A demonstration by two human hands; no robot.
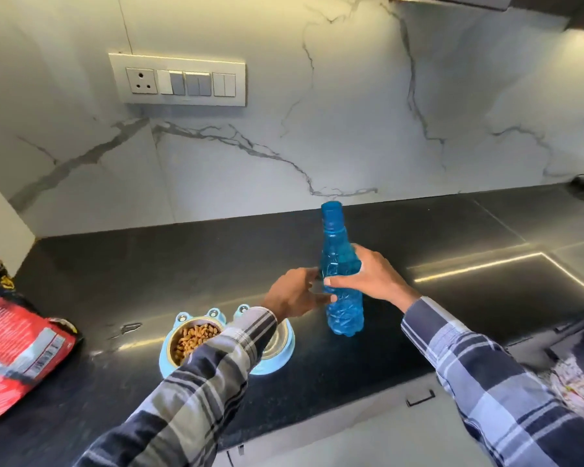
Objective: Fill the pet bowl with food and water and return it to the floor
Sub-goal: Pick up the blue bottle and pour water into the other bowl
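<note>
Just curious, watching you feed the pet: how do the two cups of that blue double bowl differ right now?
The left cup holds brown kibble and is mostly in view. The right cup shows no kibble and is largely hidden by the left sleeve. Both are shiny metal, set in one blue pet bowl on the counter.

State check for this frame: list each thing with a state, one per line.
blue bottle: upright on counter, uncapped, held by right hand
left hand: touching the bottle
pet bowl: on counter, left dish holds kibble
food bag: lying open
</note>
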